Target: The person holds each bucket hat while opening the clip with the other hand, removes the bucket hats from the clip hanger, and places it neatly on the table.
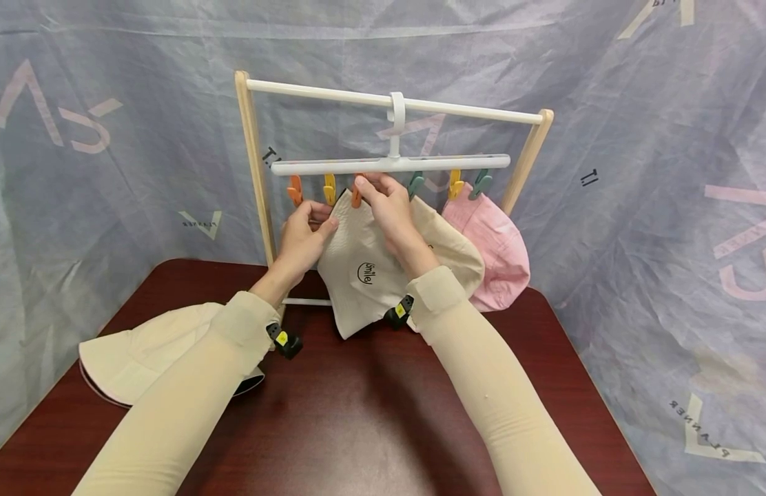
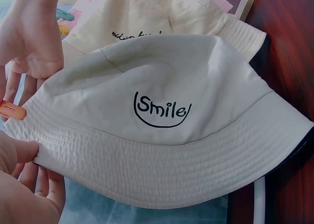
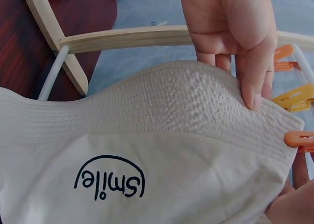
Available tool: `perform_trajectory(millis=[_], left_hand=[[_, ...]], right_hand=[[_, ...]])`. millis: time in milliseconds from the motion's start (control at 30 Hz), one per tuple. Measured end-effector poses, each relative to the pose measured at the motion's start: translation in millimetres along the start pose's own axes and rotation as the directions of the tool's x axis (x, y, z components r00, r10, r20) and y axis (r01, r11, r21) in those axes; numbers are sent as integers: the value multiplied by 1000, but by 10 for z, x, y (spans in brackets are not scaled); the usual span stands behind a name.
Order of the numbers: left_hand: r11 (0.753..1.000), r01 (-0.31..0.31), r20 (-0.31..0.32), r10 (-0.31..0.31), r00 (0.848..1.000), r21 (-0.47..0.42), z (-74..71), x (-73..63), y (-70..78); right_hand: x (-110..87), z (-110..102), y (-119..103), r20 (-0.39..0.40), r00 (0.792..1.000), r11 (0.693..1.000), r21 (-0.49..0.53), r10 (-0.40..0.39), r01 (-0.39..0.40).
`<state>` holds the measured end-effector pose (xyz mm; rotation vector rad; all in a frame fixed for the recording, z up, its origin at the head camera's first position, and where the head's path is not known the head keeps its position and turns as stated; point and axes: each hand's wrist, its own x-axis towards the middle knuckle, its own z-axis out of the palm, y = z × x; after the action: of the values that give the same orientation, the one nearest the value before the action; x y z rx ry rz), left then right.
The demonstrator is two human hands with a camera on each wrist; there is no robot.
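A white bucket hat [image 1: 350, 241] with the word "Smile" on its crown hangs sideways from an orange clip [image 1: 356, 197] at its brim's corner. My left hand [image 1: 304, 238] pinches the brim near that corner, thumb on the stitched face [image 3: 194, 91] and fingers behind it. My right hand [image 1: 392, 213] is up at the orange clip, its thumb on the clip's upper end; its other fingers are partly hidden behind. Behind this hat, a cream bucket hat [image 1: 451, 241] with dark lettering hangs by a green clip [image 1: 415, 183].
Farther right, a pink hat [image 1: 497, 251] hangs from yellow and green clips. The white hanger [image 1: 333, 167] hooks over the rack's top bar [image 1: 321, 93]. Left of my left hand are an orange clip [image 1: 295, 190] and a yellow clip [image 1: 329, 188]. Another cream hat [image 1: 166, 337] lies on the dark red table [image 1: 333, 427].
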<state>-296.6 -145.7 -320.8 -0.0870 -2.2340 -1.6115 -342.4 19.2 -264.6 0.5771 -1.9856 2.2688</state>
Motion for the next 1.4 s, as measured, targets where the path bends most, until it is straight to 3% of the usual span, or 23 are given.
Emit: perform_trajectory(millis=[1400], left_hand=[[1000, 1, -20, -1, 1000, -2, 48, -16, -23]], right_hand=[[-11, 2, 11, -2, 1000, 1000, 17, -25, 25]])
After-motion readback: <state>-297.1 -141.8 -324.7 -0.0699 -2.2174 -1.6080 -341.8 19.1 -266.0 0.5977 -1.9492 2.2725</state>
